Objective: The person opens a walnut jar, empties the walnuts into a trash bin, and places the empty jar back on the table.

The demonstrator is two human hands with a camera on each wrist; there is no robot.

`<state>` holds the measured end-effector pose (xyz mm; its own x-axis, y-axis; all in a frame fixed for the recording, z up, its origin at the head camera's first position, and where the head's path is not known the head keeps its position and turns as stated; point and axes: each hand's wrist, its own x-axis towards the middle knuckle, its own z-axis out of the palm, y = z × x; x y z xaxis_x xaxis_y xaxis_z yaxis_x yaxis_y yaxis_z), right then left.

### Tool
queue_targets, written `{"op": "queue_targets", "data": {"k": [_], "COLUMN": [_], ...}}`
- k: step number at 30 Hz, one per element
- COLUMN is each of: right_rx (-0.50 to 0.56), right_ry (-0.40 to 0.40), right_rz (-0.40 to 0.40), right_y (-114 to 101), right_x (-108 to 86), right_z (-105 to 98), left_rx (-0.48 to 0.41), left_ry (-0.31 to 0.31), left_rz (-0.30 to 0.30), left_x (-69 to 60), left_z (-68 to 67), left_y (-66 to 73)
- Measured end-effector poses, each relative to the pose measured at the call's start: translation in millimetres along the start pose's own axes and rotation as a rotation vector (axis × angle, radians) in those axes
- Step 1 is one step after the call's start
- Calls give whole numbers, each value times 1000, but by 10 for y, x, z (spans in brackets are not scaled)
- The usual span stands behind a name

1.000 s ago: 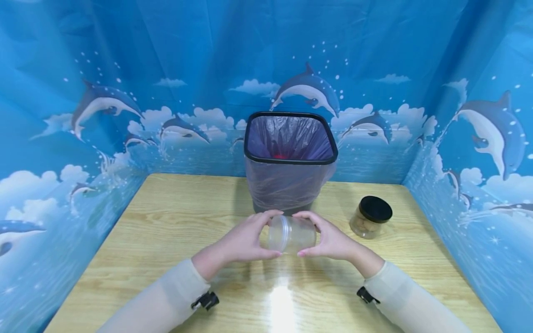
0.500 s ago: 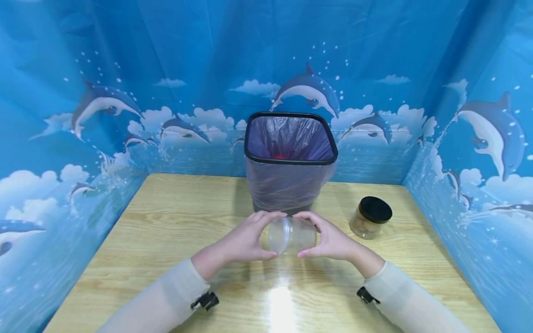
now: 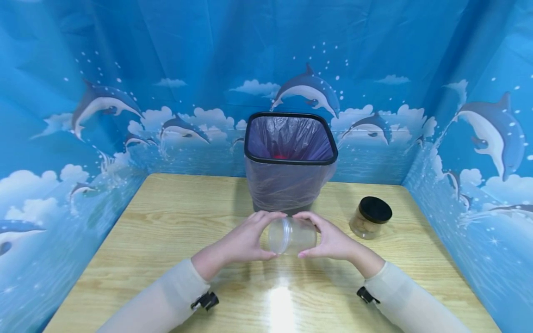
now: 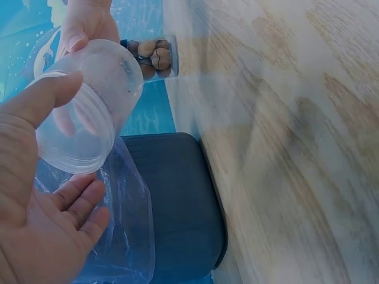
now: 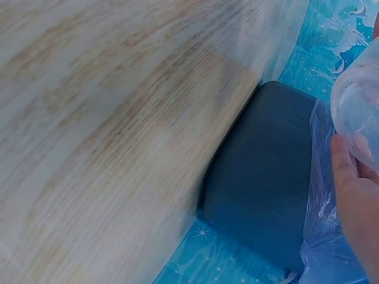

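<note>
A clear plastic jar (image 3: 293, 235) is held on its side just in front of the bin, between both hands. The threaded mouth end of the jar (image 4: 89, 109) points toward the left hand (image 3: 250, 236), whose thumb and fingers grip around that end. At the base end, the right hand (image 3: 329, 237) holds the jar between thumb and fingers. In the right wrist view, only part of the jar (image 5: 358, 100) shows at the right edge, with fingers of the right hand (image 5: 358, 195) against it. No contents can be made out inside the jar.
A bin (image 3: 287, 185) with a black rim and purple liner stands behind the hands; something red (image 3: 280, 157) lies inside. To the right, a black-lidded jar (image 3: 368, 217) of round brown nuts stands on the wooden table (image 3: 166, 222). Dolphin-printed curtains (image 3: 187, 69) enclose the table's back and sides.
</note>
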<state>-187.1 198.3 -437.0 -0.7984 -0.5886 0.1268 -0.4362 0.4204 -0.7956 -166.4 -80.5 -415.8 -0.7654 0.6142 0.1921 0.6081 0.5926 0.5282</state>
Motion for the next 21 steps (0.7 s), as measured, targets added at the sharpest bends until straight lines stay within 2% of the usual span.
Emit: {"op": "queue_targets", "data": {"k": [13, 16, 21], "right_rx": [10, 15, 19], "right_ry": [0, -3, -5], "right_rz": [16, 17, 18], "right_y": [4, -6, -22], "right_x": [-5, -5, -3], "right_z": [1, 2, 5], "left_rx": [8, 10, -2], "left_ry": [-28, -31, -22], "left_rz": [-169, -182, -169], "left_x": [14, 10, 5], "left_z": [31, 42, 49], "left_y": [20, 10, 3]}}
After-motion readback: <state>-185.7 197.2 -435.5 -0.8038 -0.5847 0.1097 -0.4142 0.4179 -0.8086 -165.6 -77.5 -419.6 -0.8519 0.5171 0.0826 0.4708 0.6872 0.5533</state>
